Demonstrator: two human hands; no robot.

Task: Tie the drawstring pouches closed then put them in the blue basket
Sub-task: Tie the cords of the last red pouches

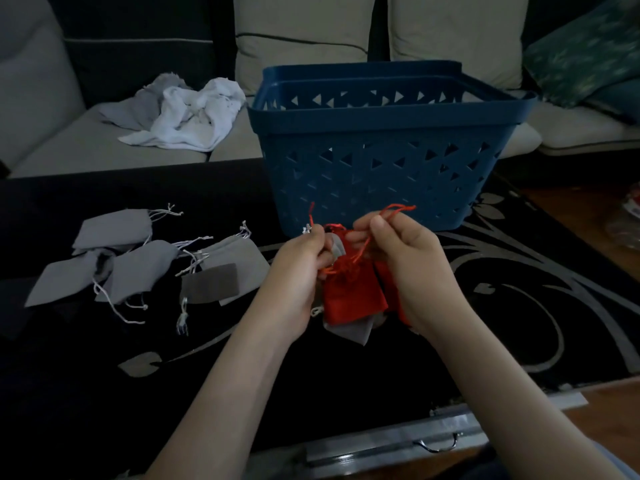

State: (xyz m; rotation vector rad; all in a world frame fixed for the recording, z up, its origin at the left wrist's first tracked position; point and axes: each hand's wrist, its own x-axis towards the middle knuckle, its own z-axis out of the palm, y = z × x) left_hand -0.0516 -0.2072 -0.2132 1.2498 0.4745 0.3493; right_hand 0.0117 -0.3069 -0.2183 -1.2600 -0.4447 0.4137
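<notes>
A red drawstring pouch (pixel 349 296) hangs between my hands, just in front of the blue basket (pixel 374 168). My left hand (pixel 304 268) pinches one red cord end at the pouch's left side. My right hand (pixel 401 258) pinches the other red cord, which loops up past my fingers. A grey pouch (pixel 349 332) lies under the red one, partly hidden, and more red fabric shows under my right hand. Several grey pouches (pixel 138 268) with white cords lie spread on the dark rug to the left.
The basket stands on a black rug with grey floral pattern (pixel 519 289). Behind it is a sofa with crumpled white and grey cloth (pixel 183 116). A metal-edged drawer with a handle (pixel 436 445) sits at the near edge. Wooden floor shows at right.
</notes>
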